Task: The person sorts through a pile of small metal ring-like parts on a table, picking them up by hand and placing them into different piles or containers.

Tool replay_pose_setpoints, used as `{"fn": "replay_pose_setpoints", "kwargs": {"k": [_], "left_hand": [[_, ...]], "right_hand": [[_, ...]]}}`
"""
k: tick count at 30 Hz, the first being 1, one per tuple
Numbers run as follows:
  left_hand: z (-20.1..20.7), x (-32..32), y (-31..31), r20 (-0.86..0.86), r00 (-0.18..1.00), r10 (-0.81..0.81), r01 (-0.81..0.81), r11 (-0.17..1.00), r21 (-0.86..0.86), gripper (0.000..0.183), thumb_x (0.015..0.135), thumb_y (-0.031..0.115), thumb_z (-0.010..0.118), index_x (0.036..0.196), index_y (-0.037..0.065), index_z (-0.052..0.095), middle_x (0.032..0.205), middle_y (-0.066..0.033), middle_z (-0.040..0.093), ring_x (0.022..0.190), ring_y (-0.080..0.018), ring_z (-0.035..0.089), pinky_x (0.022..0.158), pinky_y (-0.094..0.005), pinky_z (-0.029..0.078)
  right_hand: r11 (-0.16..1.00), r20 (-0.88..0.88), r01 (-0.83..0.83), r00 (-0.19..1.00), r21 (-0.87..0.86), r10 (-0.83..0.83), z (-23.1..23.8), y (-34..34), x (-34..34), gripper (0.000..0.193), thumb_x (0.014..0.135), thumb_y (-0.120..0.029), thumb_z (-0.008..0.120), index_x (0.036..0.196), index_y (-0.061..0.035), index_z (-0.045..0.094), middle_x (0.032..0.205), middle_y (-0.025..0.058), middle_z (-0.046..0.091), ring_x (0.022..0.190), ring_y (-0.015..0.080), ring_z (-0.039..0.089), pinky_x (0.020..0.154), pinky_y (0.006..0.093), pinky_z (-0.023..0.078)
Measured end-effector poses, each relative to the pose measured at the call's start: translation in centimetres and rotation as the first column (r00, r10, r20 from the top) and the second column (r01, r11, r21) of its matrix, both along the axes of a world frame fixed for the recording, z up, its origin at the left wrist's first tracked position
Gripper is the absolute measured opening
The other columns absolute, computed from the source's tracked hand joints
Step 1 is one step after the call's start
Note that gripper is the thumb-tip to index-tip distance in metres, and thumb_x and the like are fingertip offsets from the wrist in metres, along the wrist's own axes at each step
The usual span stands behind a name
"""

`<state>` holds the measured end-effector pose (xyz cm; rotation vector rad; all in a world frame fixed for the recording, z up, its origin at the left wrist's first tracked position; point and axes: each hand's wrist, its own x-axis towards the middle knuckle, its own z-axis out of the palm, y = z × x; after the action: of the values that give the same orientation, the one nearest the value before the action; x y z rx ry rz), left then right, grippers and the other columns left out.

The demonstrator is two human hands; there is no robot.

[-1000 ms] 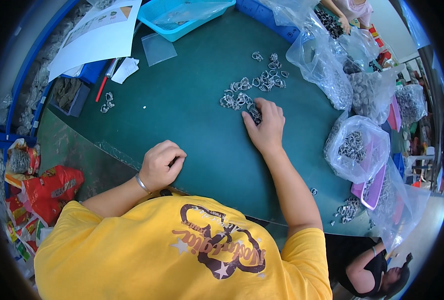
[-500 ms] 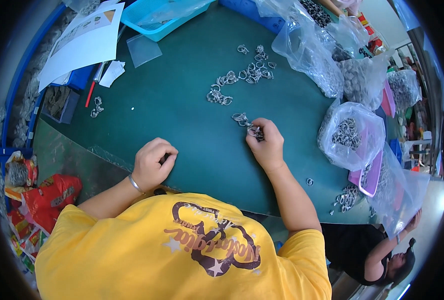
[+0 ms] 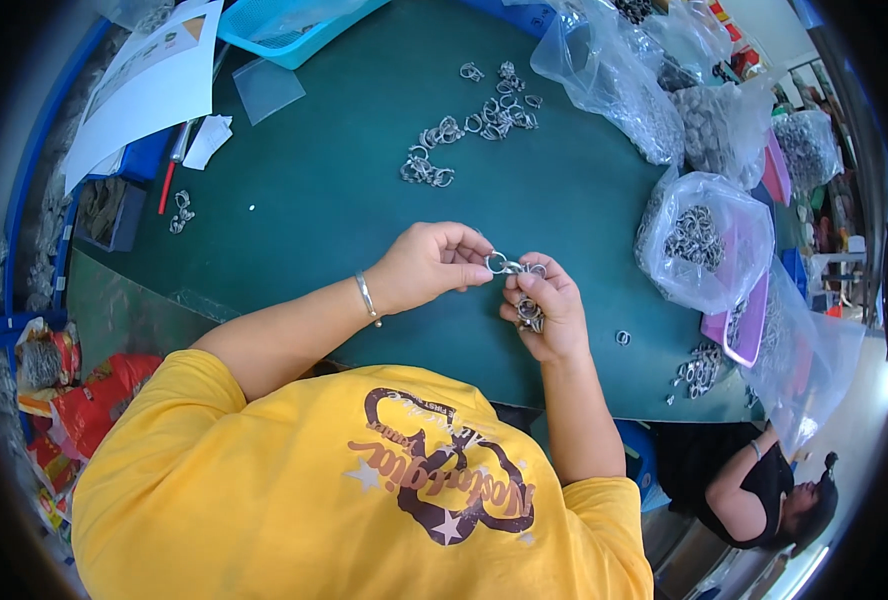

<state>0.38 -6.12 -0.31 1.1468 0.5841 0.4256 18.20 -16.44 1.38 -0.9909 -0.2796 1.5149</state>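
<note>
My left hand pinches a silver-coloured ring between thumb and fingertips. Close against it, my right hand is closed on a bunch of rings, some of them showing below its thumb and at its fingertips. The two hands meet over the green table, in front of my chest. Beyond them lie loose rings and a larger scattered group of rings. Whether the pinched ring is linked to those in my right hand, I cannot tell.
On the right, a clear bag of rings stands by a purple basket, with more rings nearer. A turquoise basket, paper sheet and red pen are far left. A co-worker sits at right.
My left hand has moved right and up to meet my right hand and now pinches a ring. The right hand has drawn slightly nearer with its bunch. The view has shifted a little.
</note>
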Motion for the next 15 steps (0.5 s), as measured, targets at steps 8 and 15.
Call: {"fn": "replay_pose_setpoints", "kwargs": {"k": [8,15], "left_hand": [[1.3,-0.2,-0.6,0.027,1.0,0.005,-0.003,0.998,-0.069,0.032,0.086,0.002,0.069,0.118,0.001,0.062,0.105,-0.0074,0.064,0.094,-0.0129,0.063,0.081,-0.0256,0.055],[1.2,0.0,-1.1,0.038,0.998,0.041,-0.048,0.982,0.184,0.03,0.083,-0.002,0.07,0.113,0.0,0.064,0.105,-0.0063,0.062,0.097,-0.0127,0.061,0.086,-0.0256,0.053]], "right_hand": [[1.0,0.083,-0.005,0.997,0.022,0.003,0.2,-0.6,-1.5,0.02,0.086,-0.001,0.066,0.104,-0.0034,0.056,0.085,0.0077,0.065,0.068,0.0117,0.06,0.056,0.0239,0.05],[0.997,0.398,-0.024,0.917,0.071,-0.006,0.1,-1.0,-1.8,0.021,0.083,0.002,0.07,0.099,-0.0025,0.057,0.081,0.0026,0.062,0.065,0.0068,0.057,0.054,0.019,0.045]]}}
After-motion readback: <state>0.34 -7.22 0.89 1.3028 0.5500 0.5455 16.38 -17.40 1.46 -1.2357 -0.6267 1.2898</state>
